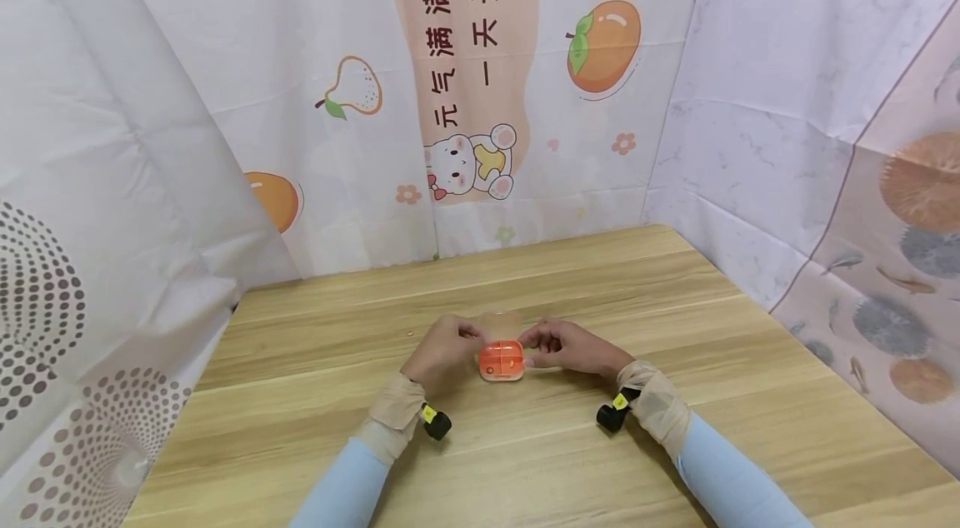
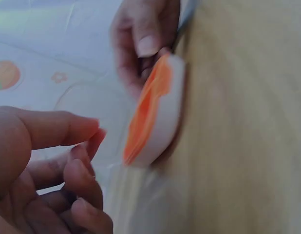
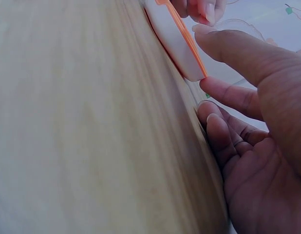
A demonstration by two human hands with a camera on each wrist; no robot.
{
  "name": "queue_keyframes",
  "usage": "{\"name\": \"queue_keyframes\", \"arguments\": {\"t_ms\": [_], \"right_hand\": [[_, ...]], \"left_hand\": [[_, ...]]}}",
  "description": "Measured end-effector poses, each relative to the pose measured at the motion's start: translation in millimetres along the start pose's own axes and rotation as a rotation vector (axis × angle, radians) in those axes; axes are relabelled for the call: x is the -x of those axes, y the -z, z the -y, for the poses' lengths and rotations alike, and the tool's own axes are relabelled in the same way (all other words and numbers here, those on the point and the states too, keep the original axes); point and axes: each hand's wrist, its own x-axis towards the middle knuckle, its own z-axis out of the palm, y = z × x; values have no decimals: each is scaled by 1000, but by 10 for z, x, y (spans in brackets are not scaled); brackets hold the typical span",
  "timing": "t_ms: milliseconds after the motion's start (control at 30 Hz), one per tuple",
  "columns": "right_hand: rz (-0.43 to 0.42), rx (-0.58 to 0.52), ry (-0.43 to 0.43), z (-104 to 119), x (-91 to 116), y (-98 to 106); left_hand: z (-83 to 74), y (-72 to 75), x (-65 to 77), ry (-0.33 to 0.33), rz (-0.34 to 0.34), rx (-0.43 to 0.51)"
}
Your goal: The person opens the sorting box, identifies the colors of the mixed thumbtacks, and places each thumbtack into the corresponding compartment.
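Observation:
A small box (image 1: 501, 361) with an orange divided insert and a white body rests on the table, its clear lid (image 1: 501, 321) raised at the back. On its left side is my left hand (image 1: 450, 342), fingers loosely bent. In the left wrist view, the left thumb and finger tips (image 2: 95, 130) come together in front of the clear lid, with nothing visible between them. From the right, my right hand (image 1: 573, 345) reaches the box. One fingertip (image 3: 206, 83) touches the box's end, and the thumb (image 3: 223, 41) overlaps its orange rim in the right wrist view.
The wooden table (image 1: 300, 395) extends around both hands. A tiny reddish bit (image 1: 410, 334) lies left of the left hand. Behind the table hangs a printed curtain (image 1: 360, 203), and another curtain (image 1: 795, 136) closes the right side.

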Motion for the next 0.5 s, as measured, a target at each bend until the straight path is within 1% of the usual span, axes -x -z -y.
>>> {"name": "queue_keyframes", "arguments": {"t_ms": [67, 100, 233, 367, 500], "right_hand": [[5, 9, 7, -10, 4, 2], [6, 17, 11, -12, 6, 3], [10, 40, 14, -13, 13, 7], [10, 27, 7, -13, 11, 12], [2, 11, -1, -23, 8, 16]], "left_hand": [[25, 81, -1, -23, 8, -31], [38, 121, -1, -25, 9, -33], [97, 284, -10, 5, -10, -29], [158, 476, -7, 63, -83, -22], [231, 684, -2, 86, -163, -26]]}}
